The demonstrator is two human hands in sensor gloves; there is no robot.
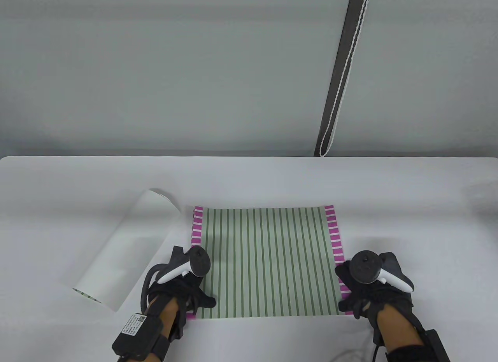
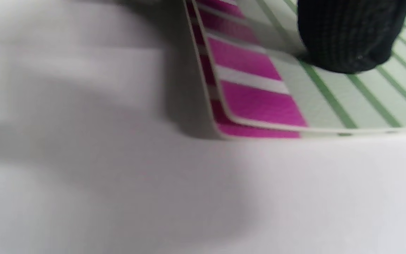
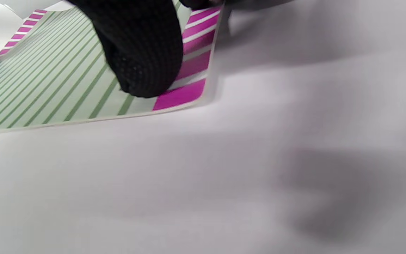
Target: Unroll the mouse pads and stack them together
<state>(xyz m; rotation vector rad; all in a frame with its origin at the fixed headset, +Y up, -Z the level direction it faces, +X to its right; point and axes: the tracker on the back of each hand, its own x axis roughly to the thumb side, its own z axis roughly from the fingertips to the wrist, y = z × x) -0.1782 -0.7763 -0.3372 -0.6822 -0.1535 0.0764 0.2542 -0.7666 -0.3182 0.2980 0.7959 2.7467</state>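
A mouse pad (image 1: 268, 261) with green stripes and magenta side bands lies unrolled flat on the white table. The left wrist view shows it lying on a second, matching pad (image 2: 256, 131), their near left corners almost aligned. My left hand (image 1: 190, 288) rests on the near left corner, a fingertip (image 2: 347, 35) pressing the top pad (image 2: 365, 98). My right hand (image 1: 362, 292) rests on the near right corner, a fingertip (image 3: 143, 53) pressing the pad (image 3: 48, 88). A rolled pad (image 1: 124, 249), white outside, lies to the left, apart from my hands.
The white table (image 1: 408, 222) ends at a grey wall behind. A dark vertical strip with a white beaded cord (image 1: 338, 78) hangs on the wall at the back right. A thin white cable (image 1: 352, 354) lies near the front edge by my right wrist.
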